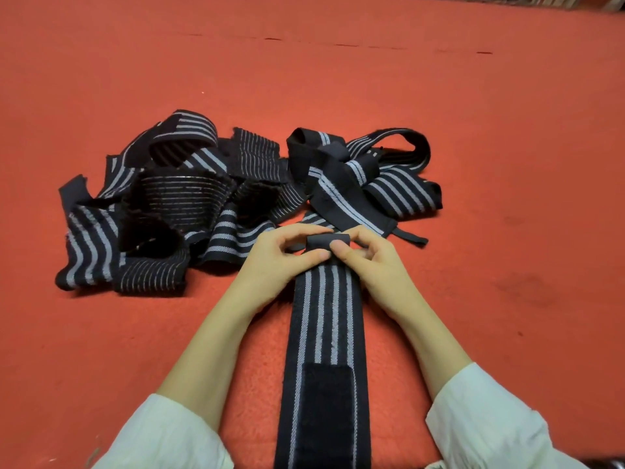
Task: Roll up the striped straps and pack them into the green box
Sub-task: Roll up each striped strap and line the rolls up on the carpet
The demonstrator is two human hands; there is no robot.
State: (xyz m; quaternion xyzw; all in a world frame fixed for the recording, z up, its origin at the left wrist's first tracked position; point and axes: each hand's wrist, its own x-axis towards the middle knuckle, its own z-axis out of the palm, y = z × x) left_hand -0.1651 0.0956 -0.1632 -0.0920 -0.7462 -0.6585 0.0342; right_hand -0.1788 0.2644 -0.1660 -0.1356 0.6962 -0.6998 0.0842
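A long black strap with pale stripes (pixel 326 319) lies flat on the red carpet, running from the bottom edge up to my hands. A dark fastener patch sits on its near part. My left hand (pixel 280 255) and my right hand (pixel 368 258) pinch its far end, where a small black fold (pixel 327 241) stands up between thumbs and fingers. Beyond my hands lies a loose heap of several more striped straps (pixel 189 204), with another tangle (pixel 365 177) to its right. No green box is in view.
Red carpet (pixel 507 164) covers the whole floor. My pale sleeves (pixel 490 421) fill the bottom corners. Some blurred objects stand along the top right edge.
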